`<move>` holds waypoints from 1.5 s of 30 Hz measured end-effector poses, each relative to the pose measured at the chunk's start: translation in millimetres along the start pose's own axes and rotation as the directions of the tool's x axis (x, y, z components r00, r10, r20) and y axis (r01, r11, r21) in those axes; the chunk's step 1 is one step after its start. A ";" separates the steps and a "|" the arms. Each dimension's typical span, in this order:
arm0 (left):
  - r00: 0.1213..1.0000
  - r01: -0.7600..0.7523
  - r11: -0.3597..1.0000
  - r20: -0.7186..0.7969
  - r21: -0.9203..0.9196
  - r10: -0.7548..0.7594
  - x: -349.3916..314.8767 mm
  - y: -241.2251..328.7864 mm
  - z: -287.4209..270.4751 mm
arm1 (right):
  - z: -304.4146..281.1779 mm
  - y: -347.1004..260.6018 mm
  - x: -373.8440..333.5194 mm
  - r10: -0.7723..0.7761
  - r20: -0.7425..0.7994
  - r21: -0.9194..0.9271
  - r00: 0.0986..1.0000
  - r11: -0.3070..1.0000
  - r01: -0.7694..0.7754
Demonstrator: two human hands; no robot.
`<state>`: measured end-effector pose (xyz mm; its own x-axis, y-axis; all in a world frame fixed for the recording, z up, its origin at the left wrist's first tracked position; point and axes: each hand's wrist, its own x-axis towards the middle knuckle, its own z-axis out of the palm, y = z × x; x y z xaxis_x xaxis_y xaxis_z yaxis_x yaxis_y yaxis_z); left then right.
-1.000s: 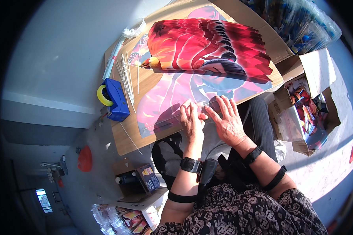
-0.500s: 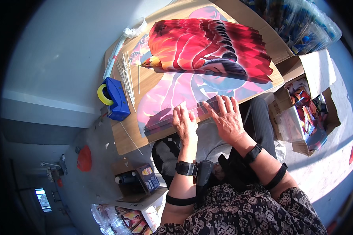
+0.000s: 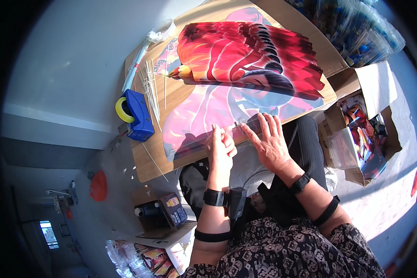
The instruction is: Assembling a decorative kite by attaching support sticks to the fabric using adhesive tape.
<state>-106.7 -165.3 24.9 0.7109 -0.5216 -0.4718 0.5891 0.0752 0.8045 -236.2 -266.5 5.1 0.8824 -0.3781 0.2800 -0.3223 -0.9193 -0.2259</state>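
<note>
A pale pink and grey-blue printed sheet (image 3: 192, 111) lies on the wooden table in front of me, and a thin pale line, perhaps a slim stick, runs along its near edge. My left hand (image 3: 220, 147) is at this edge, fingers curled in and index finger pointing forward; what they pinch is hidden. Beside it, my right hand (image 3: 271, 141) rests on the edge with fingers stretched and spread. Beyond lies a stack of red printed sheets (image 3: 245, 51) with fanned edges, partly covering the pale sheet.
A blue tape dispenser (image 3: 140, 118) with a yellow roll stands at the table's left edge. Several thin sticks (image 3: 150, 90) lie beside it, near a clear tape roll (image 3: 164, 31). An open cardboard box (image 3: 394, 134) with colourful pieces sits at the right; plastic-wrapped bundles (image 3: 370, 37) lie behind.
My left hand has turned and its fingers have curled in more at the sheet's near edge. My right hand stays almost in place, fingers still spread.
</note>
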 end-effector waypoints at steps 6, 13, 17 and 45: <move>1.000 -0.014 0.999 -0.007 0.051 0.015 1.2 -4.1 1.0 | -5.6 0.6 -0.5 -0.005 0.039 0.046 0.999 0.999 0.004; 0.993 -0.115 0.982 0.006 0.152 0.115 0.3 -7.1 2.2 | -3.8 -3.6 -0.6 -0.010 0.062 -0.009 0.998 1.000 0.011; 0.991 -0.124 0.964 -0.026 0.237 0.134 2.0 -8.6 4.8 | -4.4 -6.3 0.8 0.005 0.083 -0.050 0.997 0.999 0.000; 0.716 -0.478 -0.313 0.571 0.821 0.402 -11.3 -18.1 -5.2 | 2.5 -4.5 15.0 -0.049 0.044 0.123 0.998 0.991 0.043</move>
<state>-123.5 -156.3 13.8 0.5266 -0.8283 0.1913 -0.8396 -0.4715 0.2697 -220.7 -267.7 7.9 0.9113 -0.3274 0.2498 -0.2390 -0.9144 -0.3266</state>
